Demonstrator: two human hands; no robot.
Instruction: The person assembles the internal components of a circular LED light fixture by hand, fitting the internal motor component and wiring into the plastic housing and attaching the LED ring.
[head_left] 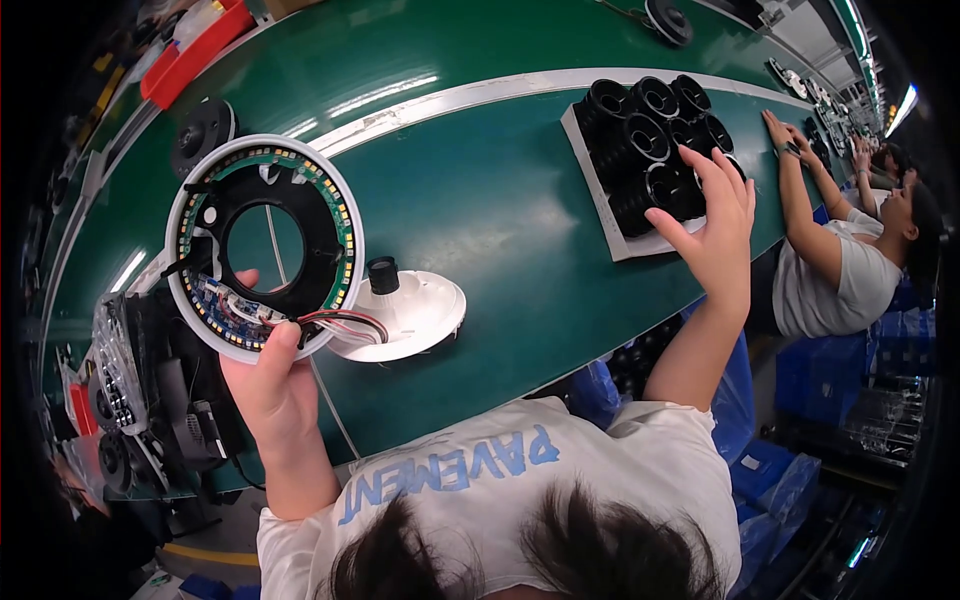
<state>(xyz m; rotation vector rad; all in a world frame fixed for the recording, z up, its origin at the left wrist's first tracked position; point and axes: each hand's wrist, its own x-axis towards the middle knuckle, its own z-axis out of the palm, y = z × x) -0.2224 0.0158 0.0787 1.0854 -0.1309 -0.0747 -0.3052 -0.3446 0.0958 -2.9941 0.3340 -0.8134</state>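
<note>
My left hand (272,385) grips a white ring-shaped lamp housing (352,235) by its lower rim, thumb in front and fingers behind. Inside the housing run a circle of small LEDs, a black inner ring and a blue circuit board (232,310). Red, black and white wires (345,322) lead from it to a white dome-shaped cover (425,310) on the table, near a short black cylinder (382,275). Over at the right, my right hand (715,225) reaches with spread fingers to the near edge of a white tray (592,185) of black cylindrical parts (640,145); no part is visibly held.
The green table (500,220) has a pale strip (480,90) along it. A black round part (205,135) lies behind the housing, and a red bin (190,55) stands far left. Bagged black parts (120,370) sit at the left edge. A co-worker (850,260) sits at the right.
</note>
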